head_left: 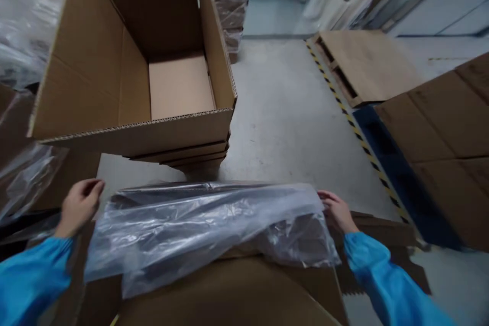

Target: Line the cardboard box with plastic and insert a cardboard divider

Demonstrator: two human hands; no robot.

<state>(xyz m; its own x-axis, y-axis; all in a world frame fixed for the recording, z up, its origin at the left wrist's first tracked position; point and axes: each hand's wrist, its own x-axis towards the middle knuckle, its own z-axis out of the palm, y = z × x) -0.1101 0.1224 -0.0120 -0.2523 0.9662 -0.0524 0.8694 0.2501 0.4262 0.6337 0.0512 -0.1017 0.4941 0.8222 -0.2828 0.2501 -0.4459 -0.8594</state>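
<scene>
A long dark item wrapped in a clear plastic bag point(206, 229) lies across a brown cardboard surface point(237, 295) in front of me. My right hand point(338, 211) grips the bag's right end. My left hand point(78, 206) is at the bag's left end with fingers curled; whether it grips the plastic is unclear. Both arms wear blue sleeves. An open, empty cardboard box point(130, 127) stands just beyond the bag, its mouth towards me.
Flat cardboard sheets point(191, 155) lie under the open box. Crumpled clear plastic point(23, 20) fills the left side. Large cardboard pieces point(451, 127) and a wooden pallet point(362, 66) sit at right, past a yellow-black floor stripe point(355, 127). Grey floor point(290, 112) lies between.
</scene>
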